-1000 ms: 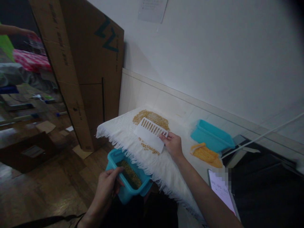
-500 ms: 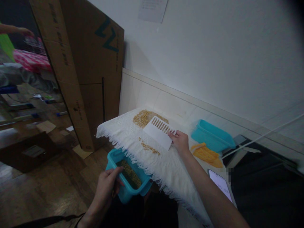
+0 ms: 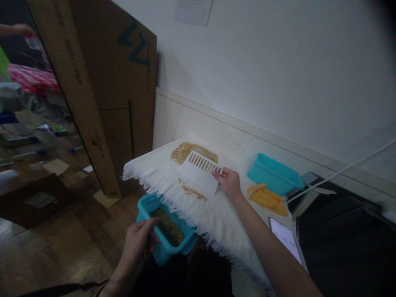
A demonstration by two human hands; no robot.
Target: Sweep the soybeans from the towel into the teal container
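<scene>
My left hand [image 3: 140,237] grips the near left rim of a blue plastic tub [image 3: 167,252], its thumb over the edge. Soybeans [image 3: 170,227] lie in the bottom of this tub, which sits below the fringed edge of a white cloth [image 3: 151,167]. A white slotted scraper [image 3: 199,175] is pinched at its right end in my right hand [image 3: 228,183]. It rests low over the cloth, between a large heap of soybeans [image 3: 181,152] behind it and a thin scatter of soybeans [image 3: 193,192] on its near side.
A second blue tub [image 3: 274,175] stands by the wall at the right, with a yellow cloth [image 3: 266,199] in front. A phone [image 3: 286,239] lies nearer me. A tall cardboard box [image 3: 114,74] rises at the left; beyond it another person's hand [image 3: 24,29] shows.
The scraper and my right hand have shifted slightly left and nearer the scattered beans. My left hand keeps its hold on the tub. The whole view has moved a little.
</scene>
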